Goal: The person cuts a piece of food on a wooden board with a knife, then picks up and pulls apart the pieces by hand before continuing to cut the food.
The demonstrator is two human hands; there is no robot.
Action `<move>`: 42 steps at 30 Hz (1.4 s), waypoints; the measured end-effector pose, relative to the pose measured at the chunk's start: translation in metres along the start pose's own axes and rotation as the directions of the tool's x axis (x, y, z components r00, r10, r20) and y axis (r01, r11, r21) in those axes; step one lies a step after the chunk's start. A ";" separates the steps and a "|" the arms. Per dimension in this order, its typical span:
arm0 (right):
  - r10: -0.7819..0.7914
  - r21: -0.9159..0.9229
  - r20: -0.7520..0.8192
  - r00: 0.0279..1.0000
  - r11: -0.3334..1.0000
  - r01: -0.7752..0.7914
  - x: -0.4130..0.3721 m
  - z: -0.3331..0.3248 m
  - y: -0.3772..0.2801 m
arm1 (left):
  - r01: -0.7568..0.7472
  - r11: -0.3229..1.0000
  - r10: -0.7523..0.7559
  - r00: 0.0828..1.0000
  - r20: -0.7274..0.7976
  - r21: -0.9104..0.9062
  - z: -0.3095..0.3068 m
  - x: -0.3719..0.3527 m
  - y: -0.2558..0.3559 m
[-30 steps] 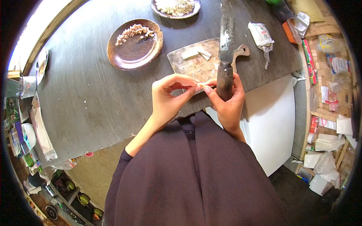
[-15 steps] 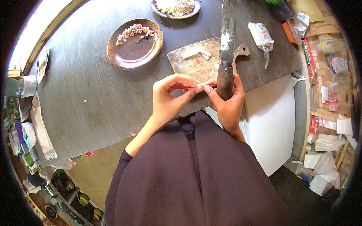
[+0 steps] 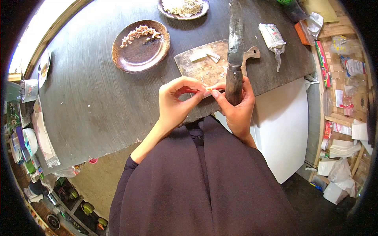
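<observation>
A large knife [image 3: 236,43] stands blade up in my right hand [image 3: 241,108], its dark wooden handle [image 3: 234,87] held in the fingers. The right thumb and index also meet my left hand [image 3: 175,98] at a tiny pale piece [image 3: 209,89]. Thumb and fingertips of the left hand are pinched on that piece, mostly hidden and too small to name. Just beyond the hands lies a wooden cutting board [image 3: 189,65]. On it rest white strips [image 3: 198,56] and small scraps, partly behind the knife.
A brown plate [image 3: 138,59] holds chopped pinkish pieces [image 3: 139,33] and a few dark bits. Behind it, another plate [image 3: 184,16] carries pale shreds [image 3: 183,6]. A white plastic packet [image 3: 272,37] lies right of the board. Shelves with packets line the right side.
The knife has shifted slightly left in my right hand. Both hands stay pinched together in nearly the same spot, and the small piece shows less between the fingertips.
</observation>
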State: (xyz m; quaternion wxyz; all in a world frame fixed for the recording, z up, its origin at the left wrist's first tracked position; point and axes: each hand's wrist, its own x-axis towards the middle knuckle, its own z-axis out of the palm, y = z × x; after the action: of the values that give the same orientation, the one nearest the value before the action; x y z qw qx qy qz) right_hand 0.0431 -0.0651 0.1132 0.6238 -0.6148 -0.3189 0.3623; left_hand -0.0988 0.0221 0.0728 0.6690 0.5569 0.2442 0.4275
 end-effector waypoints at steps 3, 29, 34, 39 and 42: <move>-0.002 -0.003 -0.003 1.000 1.000 0.002 0.000 0.001 -0.001 | 0.011 1.000 -0.011 1.000 0.014 -0.004 -0.001 0.000 0.001; 0.006 0.010 0.010 1.000 1.000 -0.006 0.007 0.001 -0.001 | -0.058 0.991 0.050 0.996 0.067 0.121 -0.003 0.008 0.003; -0.003 -0.005 0.012 1.000 1.000 0.003 0.008 -0.001 -0.001 | -0.058 0.989 0.048 0.996 0.073 0.134 -0.003 0.009 0.002; -0.050 -0.006 0.013 0.999 0.999 0.050 0.009 -0.003 0.004 | -0.009 0.996 0.003 0.998 0.066 0.090 0.001 0.009 0.002; -0.064 -0.029 0.003 0.998 0.997 0.065 0.009 -0.006 0.007 | 0.016 0.997 -0.021 0.997 0.075 0.070 0.004 0.010 0.002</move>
State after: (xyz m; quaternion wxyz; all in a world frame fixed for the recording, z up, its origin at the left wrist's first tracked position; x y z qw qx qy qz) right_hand 0.0529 -0.0612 0.1054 0.6257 -0.6128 -0.3446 0.3380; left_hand -0.0914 0.0283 0.0770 0.6621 0.5932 0.2385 0.3910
